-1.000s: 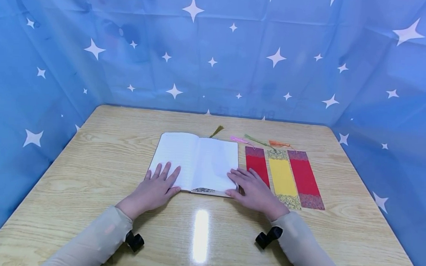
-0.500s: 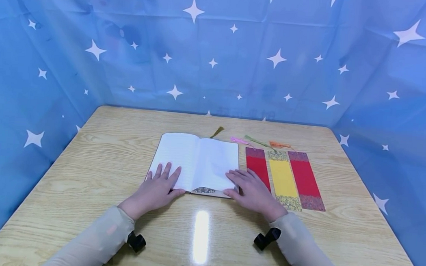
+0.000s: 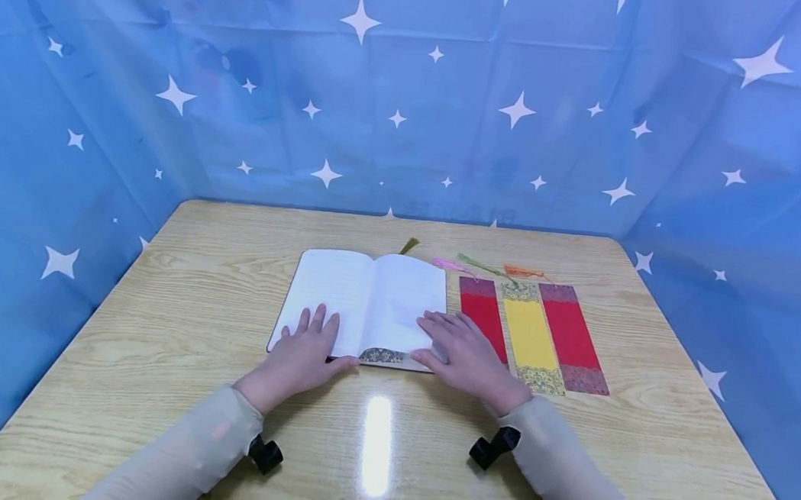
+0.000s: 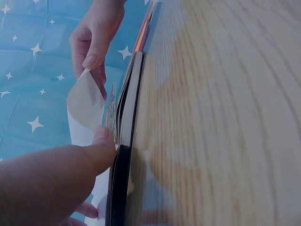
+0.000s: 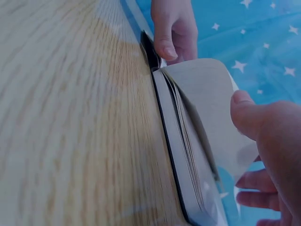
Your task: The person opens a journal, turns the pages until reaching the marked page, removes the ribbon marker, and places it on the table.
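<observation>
An open notebook (image 3: 336, 284) lies on the wooden table. With fingers spread, my left hand (image 3: 300, 359) rests on its left page, thumb at the lower edge by the spine. My right hand (image 3: 466, 357) pinches the lower right corner of a right-hand page (image 5: 202, 89) between thumb and fingers. That page bows upward, clear of the pages below in both wrist views. Under it lies a bookmark (image 3: 382, 355), mostly hidden; its dark patterned lower end shows near the spine. An olive tassel (image 3: 409, 245) sticks out past the top edge.
Right of the notebook lie a red bookmark (image 3: 481, 308), partly behind my right hand, a yellow bookmark (image 3: 529, 334) and another red bookmark (image 3: 574, 333). Their pink, green and orange tassels point away from me. A blue star-patterned cloth (image 3: 406, 151) hangs around the table.
The right hand has moved slightly left, raising the page, so its top edge now arches and more of the patterned bookmark end shows. The left hand has slid a little right, toward the spine.
</observation>
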Demonstrator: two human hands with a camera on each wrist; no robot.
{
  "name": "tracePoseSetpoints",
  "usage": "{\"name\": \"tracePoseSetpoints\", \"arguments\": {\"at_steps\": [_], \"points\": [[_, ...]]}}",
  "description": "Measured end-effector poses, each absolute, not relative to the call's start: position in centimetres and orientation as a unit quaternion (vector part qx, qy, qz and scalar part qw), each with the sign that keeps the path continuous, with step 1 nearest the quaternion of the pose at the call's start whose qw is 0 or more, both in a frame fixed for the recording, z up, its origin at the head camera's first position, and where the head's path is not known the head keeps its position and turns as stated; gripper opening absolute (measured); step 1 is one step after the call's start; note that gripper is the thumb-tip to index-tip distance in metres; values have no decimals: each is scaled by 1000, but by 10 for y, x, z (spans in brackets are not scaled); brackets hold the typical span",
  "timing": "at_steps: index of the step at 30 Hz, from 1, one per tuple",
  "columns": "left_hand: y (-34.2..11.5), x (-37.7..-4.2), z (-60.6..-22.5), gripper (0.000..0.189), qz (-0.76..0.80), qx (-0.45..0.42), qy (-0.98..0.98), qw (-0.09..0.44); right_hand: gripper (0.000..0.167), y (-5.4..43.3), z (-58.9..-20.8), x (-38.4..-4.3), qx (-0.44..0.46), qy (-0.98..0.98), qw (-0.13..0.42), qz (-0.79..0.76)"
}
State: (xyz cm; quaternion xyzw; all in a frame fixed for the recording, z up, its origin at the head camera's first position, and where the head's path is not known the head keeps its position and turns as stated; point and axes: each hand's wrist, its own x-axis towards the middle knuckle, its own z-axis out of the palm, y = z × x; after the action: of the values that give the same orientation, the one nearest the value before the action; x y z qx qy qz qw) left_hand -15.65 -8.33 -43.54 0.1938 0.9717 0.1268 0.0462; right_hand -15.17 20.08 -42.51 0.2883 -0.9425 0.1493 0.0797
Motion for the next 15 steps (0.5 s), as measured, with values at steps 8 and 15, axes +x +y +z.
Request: {"name": "tracePoseSetpoints", "arguments": {"at_steps": [8,15], "points": [[-79,-157,-436,92,126,182,975,35,60,194,-426,-152,302,-932,132,152],[-78,-157,-436,96,123,177,976,38,61,191,-425,-154,309,-926,155,154]]}}
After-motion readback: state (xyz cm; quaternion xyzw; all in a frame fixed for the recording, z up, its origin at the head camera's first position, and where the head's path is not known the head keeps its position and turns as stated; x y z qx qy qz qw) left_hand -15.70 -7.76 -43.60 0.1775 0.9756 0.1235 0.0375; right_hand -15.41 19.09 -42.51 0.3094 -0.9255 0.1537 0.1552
